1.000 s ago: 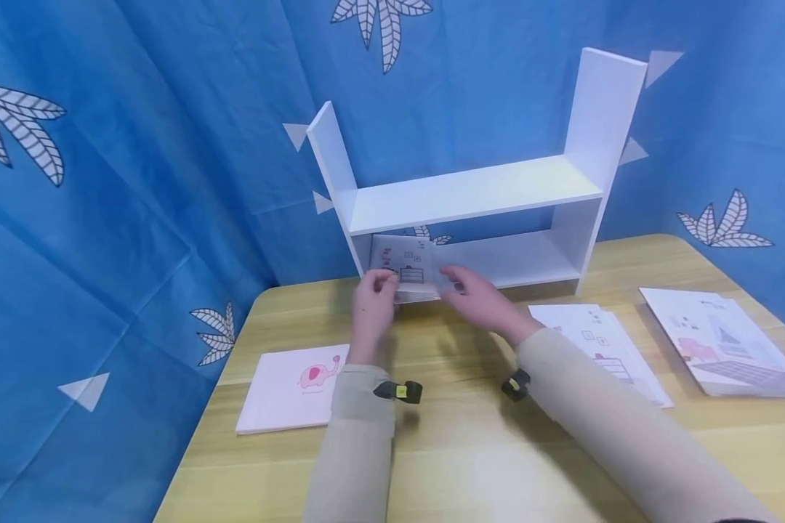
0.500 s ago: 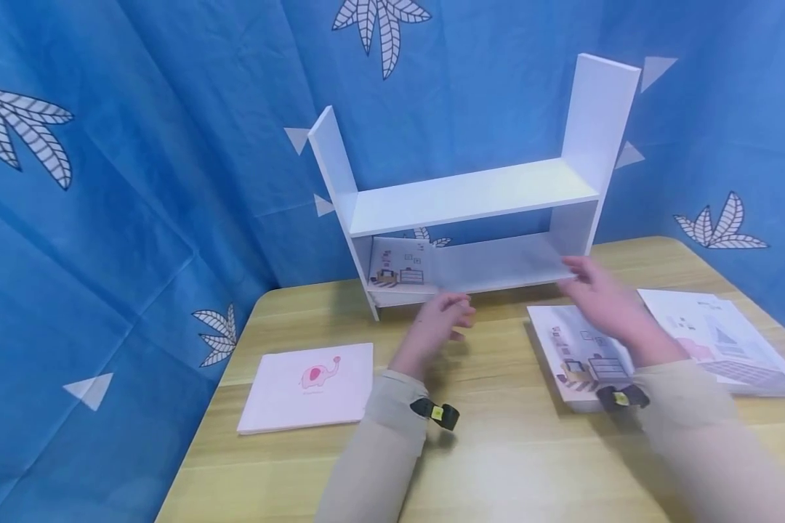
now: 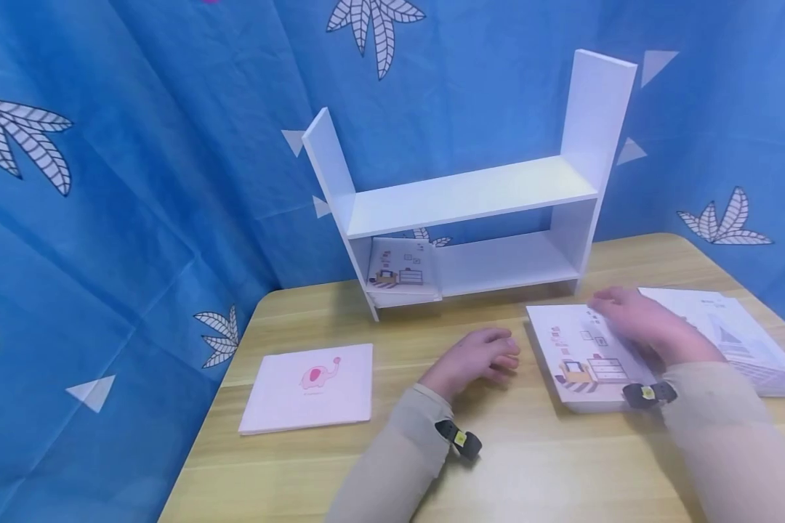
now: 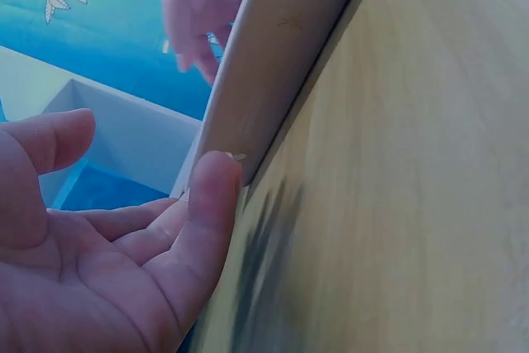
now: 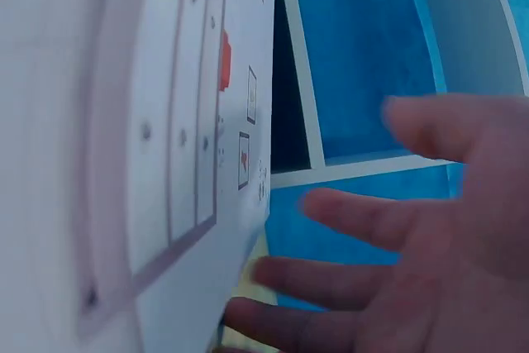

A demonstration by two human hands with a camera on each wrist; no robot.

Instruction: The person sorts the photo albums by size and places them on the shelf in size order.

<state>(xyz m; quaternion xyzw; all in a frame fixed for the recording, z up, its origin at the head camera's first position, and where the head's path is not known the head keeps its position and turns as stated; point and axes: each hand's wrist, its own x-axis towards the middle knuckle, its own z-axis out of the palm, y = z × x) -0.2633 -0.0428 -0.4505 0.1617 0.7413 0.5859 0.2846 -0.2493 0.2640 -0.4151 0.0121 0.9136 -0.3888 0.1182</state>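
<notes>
A thick stack of books [image 3: 589,363], its top cover printed with a desk and drawers, lies on the table. My right hand [image 3: 647,323] hovers at the right of its far edge, and in the right wrist view its fingers [image 5: 331,283] are spread beside the cover. Left of the stack, my left hand [image 3: 474,361] holds nothing, its fingers relaxed; in the left wrist view a fingertip [image 4: 216,175] overlaps the stack's thick side [image 4: 269,47]. A book with the same cover [image 3: 399,265] leans at the left end of the lower level of a white shelf [image 3: 517,265].
A white book with a pink elephant [image 3: 307,388] lies at the left of the table [image 3: 288,472]. Another pile of books [image 3: 746,345] lies at the right, partly behind my right hand. A blue curtain [image 3: 183,145] hangs behind the shelf.
Both hands have left the book in the shelf, which now leans there by itself. My right hand has moved right to the stack; my left hand has come right and nearer, to the stack's left side.
</notes>
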